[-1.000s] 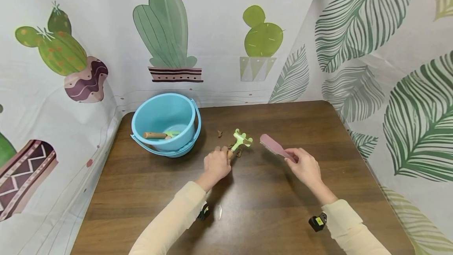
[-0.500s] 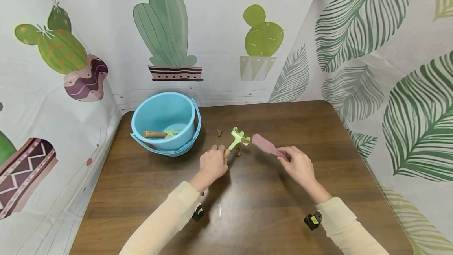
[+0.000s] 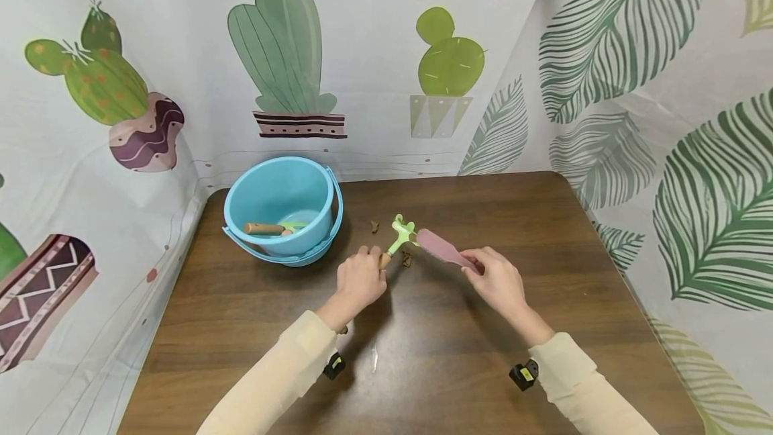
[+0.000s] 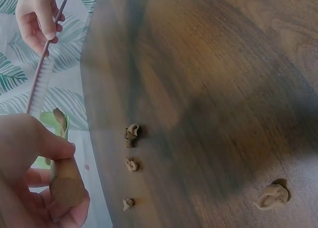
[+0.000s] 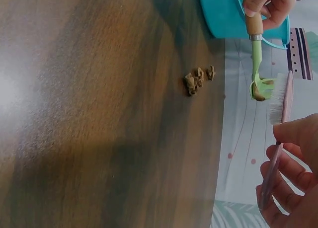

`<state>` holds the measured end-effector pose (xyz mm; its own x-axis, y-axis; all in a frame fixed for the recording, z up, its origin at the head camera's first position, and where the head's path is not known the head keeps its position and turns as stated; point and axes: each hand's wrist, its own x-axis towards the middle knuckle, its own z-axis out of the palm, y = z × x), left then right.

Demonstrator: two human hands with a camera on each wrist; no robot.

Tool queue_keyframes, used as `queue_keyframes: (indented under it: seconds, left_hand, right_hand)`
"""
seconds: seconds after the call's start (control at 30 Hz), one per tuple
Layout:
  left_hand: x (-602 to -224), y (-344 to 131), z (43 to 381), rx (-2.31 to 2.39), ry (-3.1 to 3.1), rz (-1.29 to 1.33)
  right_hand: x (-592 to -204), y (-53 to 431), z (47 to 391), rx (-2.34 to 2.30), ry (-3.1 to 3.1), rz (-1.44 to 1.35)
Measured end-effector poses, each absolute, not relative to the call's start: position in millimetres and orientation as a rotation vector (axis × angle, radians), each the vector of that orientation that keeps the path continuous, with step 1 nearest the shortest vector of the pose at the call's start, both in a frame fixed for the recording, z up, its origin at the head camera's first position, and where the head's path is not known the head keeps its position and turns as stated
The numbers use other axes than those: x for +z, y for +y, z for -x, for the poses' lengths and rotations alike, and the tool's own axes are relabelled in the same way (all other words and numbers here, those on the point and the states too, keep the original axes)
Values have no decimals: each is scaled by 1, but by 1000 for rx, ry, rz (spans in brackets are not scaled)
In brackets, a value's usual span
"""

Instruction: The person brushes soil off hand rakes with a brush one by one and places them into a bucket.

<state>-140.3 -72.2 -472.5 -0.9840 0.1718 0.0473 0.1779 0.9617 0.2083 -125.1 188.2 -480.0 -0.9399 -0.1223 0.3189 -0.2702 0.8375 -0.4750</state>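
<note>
My left hand [image 3: 359, 280] grips the wooden handle of a small hand rake [image 3: 401, 232] with a light green head. Brown clay-like stuff [image 5: 260, 95] sticks to its tines, which are held up off the table. With thumb and fingers, my right hand [image 3: 496, 278] pinches the handle of a pink brush [image 3: 439, 245]. The brush's white bristles [image 5: 277, 101] face the tines at very close range; I cannot tell whether they touch. Below the tools, several brown crumpled lumps [image 4: 132, 133] lie on the table. The left wrist view shows the rake handle's end [image 4: 68, 189].
A light blue bucket [image 3: 282, 183] stands at the table's back left, its handle hanging down. Inside lies another tool with a wooden handle [image 3: 262, 229] and a green part. The brown wooden table [image 3: 531, 207] meets a patterned cloth backdrop [image 3: 374, 72].
The pink brush in my right hand has moved left until it is right beside the rake's tines. My left hand has shifted slightly left with the rake.
</note>
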Motion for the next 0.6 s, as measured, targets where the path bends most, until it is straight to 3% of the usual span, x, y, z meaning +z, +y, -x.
queue_keyframes:
  seconds: [0.6]
  left_hand:
    - [-467,-65,132,-323,-3071,328]
  right_hand:
    - [-476,168,130,722,-2719,-361]
